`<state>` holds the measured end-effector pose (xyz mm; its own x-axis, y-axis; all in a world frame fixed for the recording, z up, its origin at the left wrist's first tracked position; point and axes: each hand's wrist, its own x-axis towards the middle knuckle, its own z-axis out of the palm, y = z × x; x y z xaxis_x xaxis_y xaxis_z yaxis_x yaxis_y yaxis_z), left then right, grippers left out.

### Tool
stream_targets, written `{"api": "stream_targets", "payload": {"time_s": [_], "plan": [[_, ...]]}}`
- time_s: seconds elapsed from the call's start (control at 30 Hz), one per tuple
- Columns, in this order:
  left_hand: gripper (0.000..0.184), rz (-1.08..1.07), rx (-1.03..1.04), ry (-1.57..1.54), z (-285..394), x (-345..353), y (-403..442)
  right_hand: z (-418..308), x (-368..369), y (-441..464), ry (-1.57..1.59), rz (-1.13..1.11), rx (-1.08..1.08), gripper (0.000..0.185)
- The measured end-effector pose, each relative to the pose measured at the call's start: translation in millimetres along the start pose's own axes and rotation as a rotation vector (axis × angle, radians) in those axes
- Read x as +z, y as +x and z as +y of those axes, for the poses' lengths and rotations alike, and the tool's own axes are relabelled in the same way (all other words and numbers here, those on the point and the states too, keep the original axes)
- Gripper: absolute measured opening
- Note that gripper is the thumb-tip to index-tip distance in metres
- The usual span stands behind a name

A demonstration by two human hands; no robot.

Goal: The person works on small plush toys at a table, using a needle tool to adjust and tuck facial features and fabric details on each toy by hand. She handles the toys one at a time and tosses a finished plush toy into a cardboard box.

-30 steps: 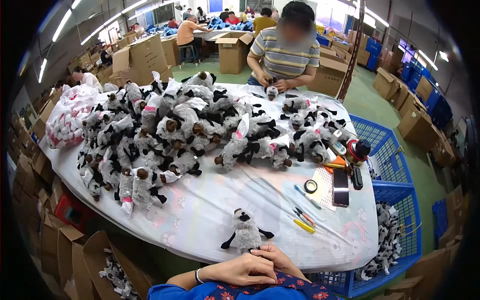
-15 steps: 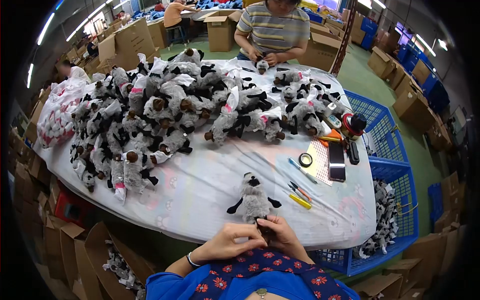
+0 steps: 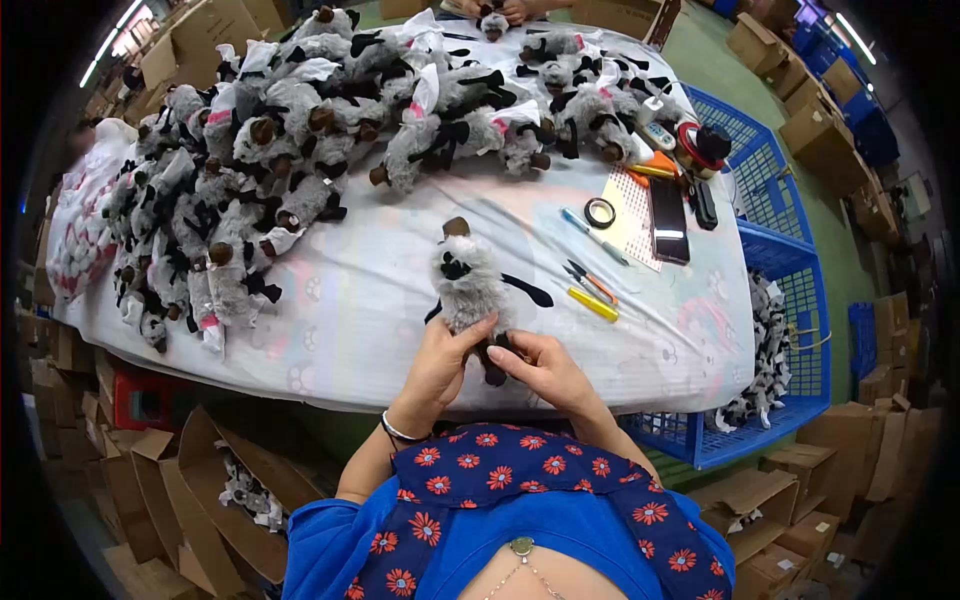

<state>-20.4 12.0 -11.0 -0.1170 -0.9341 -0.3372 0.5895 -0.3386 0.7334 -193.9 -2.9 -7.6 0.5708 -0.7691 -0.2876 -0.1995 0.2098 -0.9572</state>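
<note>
A grey plush toy (image 3: 472, 290) with black arms and a brown tip at its top lies at the near side of the table. My left hand (image 3: 442, 362) grips its lower body from the left, thumb across the grey fur. From the right, my right hand (image 3: 545, 368) closes on the toy's dark lower end, with the thumb on a black foot. The fingertips beneath the toy are hidden. To the right of the toy lie orange-handled snips (image 3: 592, 282) and a yellow cutter-like tool (image 3: 593, 304).
A heap of similar plush toys (image 3: 290, 150) covers the table's back left. At right lie a pen (image 3: 595, 237), black tape (image 3: 600, 212) and a phone (image 3: 669, 222). Blue crates (image 3: 790, 290) stand beside the table. Across it, a co-worker's hands (image 3: 505, 12) hold another toy.
The view has tipped downward. My hands have moved forward over the table edge with the toy; my left hand has shifted from its lower end to its body.
</note>
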Motion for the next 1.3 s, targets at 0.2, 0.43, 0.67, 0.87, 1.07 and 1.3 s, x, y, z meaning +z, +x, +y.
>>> {"api": "stream_targets", "payload": {"time_s": [0.2,0.43,0.67,0.87,1.07,1.3], "plan": [[0.024,0.057,0.14,0.06,6.0,10.6,-4.0,-8.7,4.0,-1.2,0.157,0.18,-0.111,0.022],[0.027,0.079,0.128,0.01,2.8,12.5,-7.2,-12.6,5.3,-6.5,0.309,0.11,-0.096,0.02],[0.03,0.052,0.07,0.046,12.2,15.9,-9.7,-1.6,-4.8,-11.6,0.06,0.163,-0.113,0.017],[0.03,0.081,0.116,0.078,5.0,9.8,-4.4,-8.5,-1.9,-14.2,0.014,0.2,-0.133,0.017],[0.028,0.164,0.175,0.06,4.7,12.6,-5.3,-9.0,3.1,-10.8,0.019,0.21,-0.119,0.015],[0.028,0.217,0.27,0.051,0.7,19.0,-6.9,-3.2,9.0,-16.4,-0.388,0.411,-0.149,0.017]]}}
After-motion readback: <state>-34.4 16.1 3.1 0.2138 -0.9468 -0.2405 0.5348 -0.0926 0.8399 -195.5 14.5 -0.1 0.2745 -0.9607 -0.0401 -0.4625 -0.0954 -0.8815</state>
